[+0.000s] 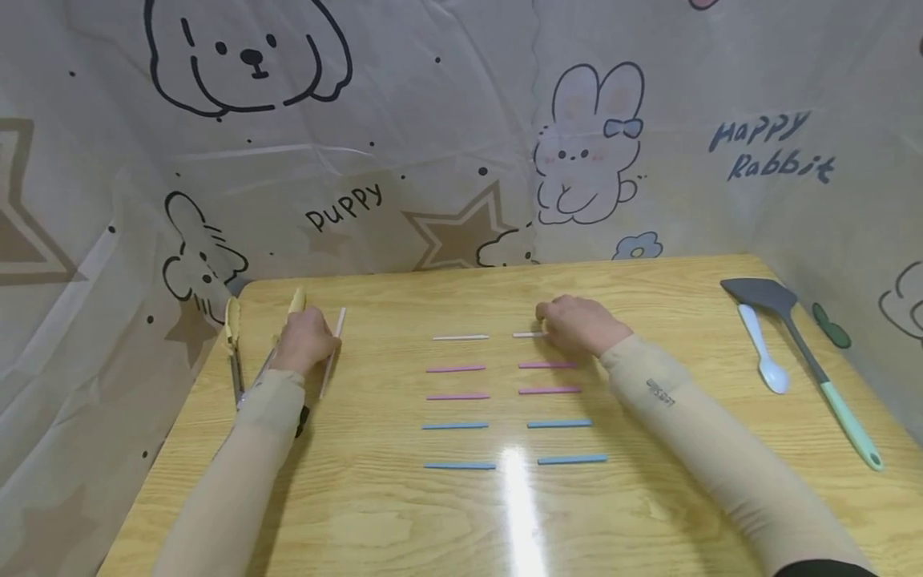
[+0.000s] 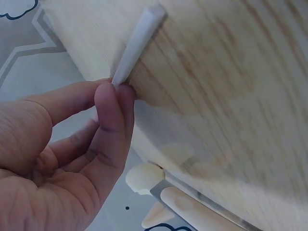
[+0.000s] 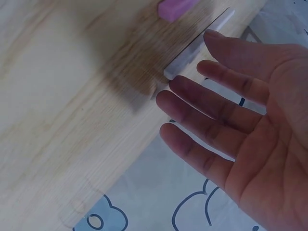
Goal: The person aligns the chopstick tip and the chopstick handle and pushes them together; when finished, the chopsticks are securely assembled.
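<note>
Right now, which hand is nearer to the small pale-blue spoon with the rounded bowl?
Right. The right hand is left of the spoon; the left hand is much farther left, pinching a slim white stick.

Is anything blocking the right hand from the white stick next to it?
No, nothing visible does. In the right wrist view, the right hand has its fingers right by the white stick, with no other thing between. The pink stick lies on the far side.
</note>
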The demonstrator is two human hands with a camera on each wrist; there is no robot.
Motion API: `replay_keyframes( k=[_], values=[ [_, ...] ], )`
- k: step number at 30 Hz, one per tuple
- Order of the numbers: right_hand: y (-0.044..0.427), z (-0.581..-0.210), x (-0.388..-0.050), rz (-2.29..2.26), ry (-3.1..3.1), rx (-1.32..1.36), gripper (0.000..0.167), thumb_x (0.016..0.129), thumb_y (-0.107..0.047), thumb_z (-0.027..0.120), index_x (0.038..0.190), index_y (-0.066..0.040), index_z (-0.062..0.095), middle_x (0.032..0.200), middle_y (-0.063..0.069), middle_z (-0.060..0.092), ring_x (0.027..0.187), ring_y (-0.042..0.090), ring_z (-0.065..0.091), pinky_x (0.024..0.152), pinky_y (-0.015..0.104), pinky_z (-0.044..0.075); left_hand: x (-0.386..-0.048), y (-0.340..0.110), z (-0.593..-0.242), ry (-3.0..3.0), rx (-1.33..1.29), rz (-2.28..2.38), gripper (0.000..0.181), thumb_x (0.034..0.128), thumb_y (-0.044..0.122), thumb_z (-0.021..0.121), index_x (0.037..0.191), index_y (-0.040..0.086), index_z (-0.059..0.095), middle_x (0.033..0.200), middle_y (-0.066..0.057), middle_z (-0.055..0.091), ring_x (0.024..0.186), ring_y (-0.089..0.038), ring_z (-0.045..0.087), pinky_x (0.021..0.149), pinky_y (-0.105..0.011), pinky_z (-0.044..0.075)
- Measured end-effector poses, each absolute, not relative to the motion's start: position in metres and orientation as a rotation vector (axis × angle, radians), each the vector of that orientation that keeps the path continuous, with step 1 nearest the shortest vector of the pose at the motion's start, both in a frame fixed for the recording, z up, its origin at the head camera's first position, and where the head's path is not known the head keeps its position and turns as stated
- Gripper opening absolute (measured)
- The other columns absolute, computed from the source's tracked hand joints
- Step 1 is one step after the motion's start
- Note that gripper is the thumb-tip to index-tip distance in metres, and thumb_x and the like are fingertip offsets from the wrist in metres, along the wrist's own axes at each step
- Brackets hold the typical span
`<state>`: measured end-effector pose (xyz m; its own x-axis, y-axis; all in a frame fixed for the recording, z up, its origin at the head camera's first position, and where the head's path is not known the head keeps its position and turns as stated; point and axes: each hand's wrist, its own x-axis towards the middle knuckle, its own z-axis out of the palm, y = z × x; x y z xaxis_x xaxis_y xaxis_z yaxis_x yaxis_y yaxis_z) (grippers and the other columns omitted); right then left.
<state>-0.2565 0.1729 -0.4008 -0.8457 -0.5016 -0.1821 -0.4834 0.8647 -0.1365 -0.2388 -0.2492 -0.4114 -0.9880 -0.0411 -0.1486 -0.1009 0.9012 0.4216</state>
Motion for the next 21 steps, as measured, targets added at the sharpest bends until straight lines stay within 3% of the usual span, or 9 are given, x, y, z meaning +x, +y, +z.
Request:
replay_keyframes(
  k=[7, 14, 17, 21],
  values=[
    [0.175, -0.4, -0.255, -0.126, 2.826, -0.766, 0.031, 0.093, -0.012, 0.066, 0.122, -0.004, 0.062, 0.111, 0.015, 0.065, 0.101, 0.031, 0.062, 0.088, 0.048, 0.051, -0.235, -0.239, -0.4, 2.941, -0.067, 0.575, 0.018, 0.0855, 0.002, 0.066, 0.072, -0.002, 0.055, 0.06, -0.009, 0.053, 0.051, -0.018, 0.047, 0.048, -0.029, 0.043],
    [0.172, -0.4, -0.255, -0.116, 2.837, -0.777, 0.03, 0.092, -0.014, 0.068, 0.12, -0.006, 0.063, 0.108, 0.013, 0.065, 0.098, 0.029, 0.063, 0.085, 0.046, 0.052, -0.233, -0.203, -0.382, 3.054, 0.108, 0.387, 0.022, 0.0927, 0.013, 0.067, 0.083, -0.002, 0.056, 0.074, -0.012, 0.058, 0.062, -0.024, 0.054, 0.055, -0.038, 0.049],
    [0.171, -0.4, -0.255, -0.128, 2.841, -0.792, 0.029, 0.092, -0.014, 0.069, 0.12, -0.005, 0.064, 0.107, 0.012, 0.065, 0.097, 0.029, 0.062, 0.084, 0.046, 0.053, -0.236, -0.183, -0.381, 3.053, 0.163, 0.344, 0.024, 0.0935, 0.021, 0.068, 0.09, -0.001, 0.06, 0.084, -0.013, 0.063, 0.071, -0.026, 0.059, 0.059, -0.04, 0.052],
    [0.169, -0.403, -0.254, -0.132, 2.846, -0.8, 0.027, 0.092, -0.013, 0.067, 0.118, -0.006, 0.065, 0.106, 0.011, 0.065, 0.097, 0.028, 0.062, 0.084, 0.045, 0.053, -0.241, -0.153, -0.382, 3.018, 0.294, 0.339, 0.036, 0.0915, 0.026, 0.072, 0.113, -0.001, 0.063, 0.109, -0.017, 0.065, 0.095, -0.032, 0.063, 0.076, -0.046, 0.054]
  ],
)
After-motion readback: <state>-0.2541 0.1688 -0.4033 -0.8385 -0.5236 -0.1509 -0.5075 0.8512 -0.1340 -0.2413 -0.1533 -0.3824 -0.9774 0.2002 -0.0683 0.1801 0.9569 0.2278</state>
